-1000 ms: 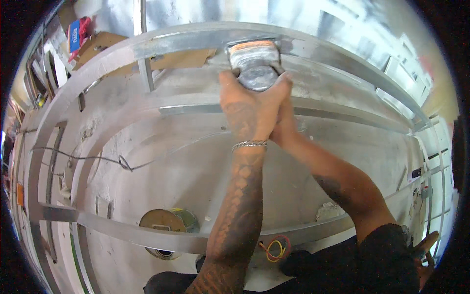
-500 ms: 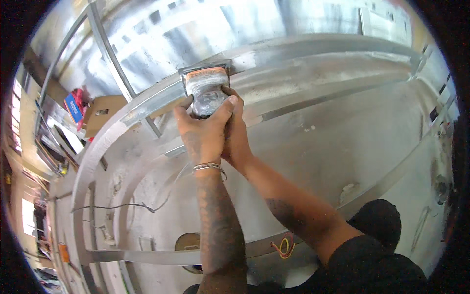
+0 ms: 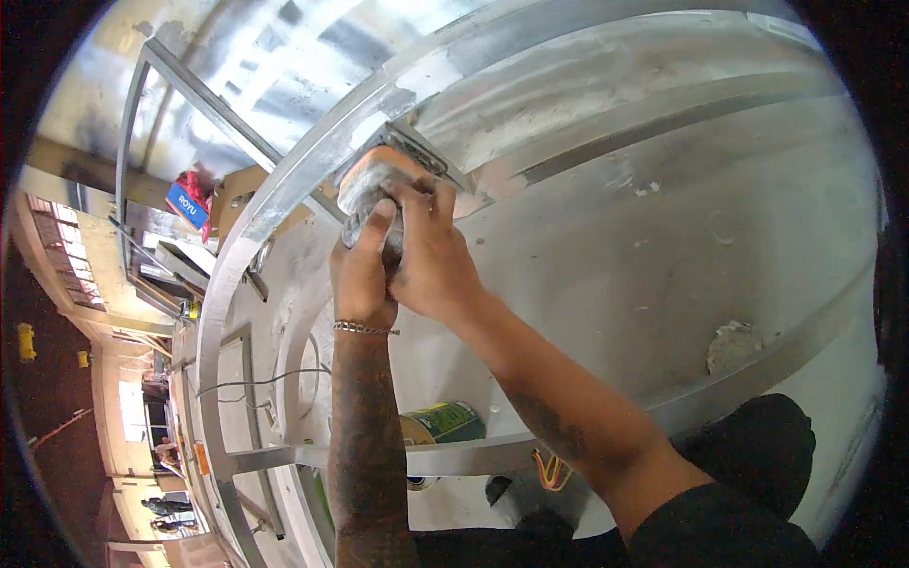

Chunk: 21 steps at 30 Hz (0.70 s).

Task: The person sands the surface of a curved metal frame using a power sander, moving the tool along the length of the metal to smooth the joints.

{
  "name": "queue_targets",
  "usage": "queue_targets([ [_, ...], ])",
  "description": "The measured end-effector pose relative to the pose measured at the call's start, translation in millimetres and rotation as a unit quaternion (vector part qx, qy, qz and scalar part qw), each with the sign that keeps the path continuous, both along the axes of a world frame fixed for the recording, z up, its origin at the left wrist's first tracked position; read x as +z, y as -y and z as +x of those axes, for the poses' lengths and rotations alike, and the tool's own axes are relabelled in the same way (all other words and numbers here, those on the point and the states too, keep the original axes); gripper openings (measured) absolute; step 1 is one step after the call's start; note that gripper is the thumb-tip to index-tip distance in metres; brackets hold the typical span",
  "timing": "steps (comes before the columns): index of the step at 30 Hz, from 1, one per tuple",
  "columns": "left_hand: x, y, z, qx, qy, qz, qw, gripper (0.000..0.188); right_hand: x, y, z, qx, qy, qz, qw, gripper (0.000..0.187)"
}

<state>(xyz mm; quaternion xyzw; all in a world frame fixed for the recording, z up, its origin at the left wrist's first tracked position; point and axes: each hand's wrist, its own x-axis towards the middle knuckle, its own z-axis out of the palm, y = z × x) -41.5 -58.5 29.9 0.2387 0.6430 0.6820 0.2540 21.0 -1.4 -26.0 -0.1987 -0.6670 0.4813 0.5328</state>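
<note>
Both my hands are wrapped round a dusty grey and orange sheet sander point(image 3: 377, 178). My left hand point(image 3: 364, 284) holds its near left side, with the thumb up along the body. From the right, my right hand point(image 3: 437, 257) closes over the body, its fingers near the orange part. The sander is turned at an angle, and its dark flat pad lies at the curved grey metal frame point(image 3: 327, 144); whether it fully touches cannot be made out. My palms hide much of the lower body.
A black cord point(image 3: 270, 381) crosses the frame's left part. Below my forearms are a green can point(image 3: 453, 424) lying tilted and loose coloured wires point(image 3: 549, 470). A cardboard box point(image 3: 237, 197) and a blue and red package point(image 3: 189, 201) sit at left. People point(image 3: 169, 509) are far off.
My view has swung, so the frame and background sit differently. The sander has turned from facing straight away to a slanted position, still in both hands. The green can now shows more fully.
</note>
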Motion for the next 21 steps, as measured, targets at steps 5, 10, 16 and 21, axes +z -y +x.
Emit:
queue_targets([
  [5,-18,9,-2,0.004,-0.04,-0.001,0.999,0.053,-11,3,-3,0.018,0.031,0.034,0.999,0.069],
  [10,-15,2,4,0.026,-0.059,0.024,0.998,0.051,-9,-5,0,0.007,-0.007,0.07,0.997,0.06],
  [16,-12,2,5,0.012,-0.109,-0.005,0.994,0.048,-8,-3,1,0.0,0.004,0.043,0.999,0.063],
  [21,-12,-9,11,0.026,-0.162,-0.019,0.986,0.047,-9,-16,5,-0.038,-0.051,0.079,0.995,0.067],
])
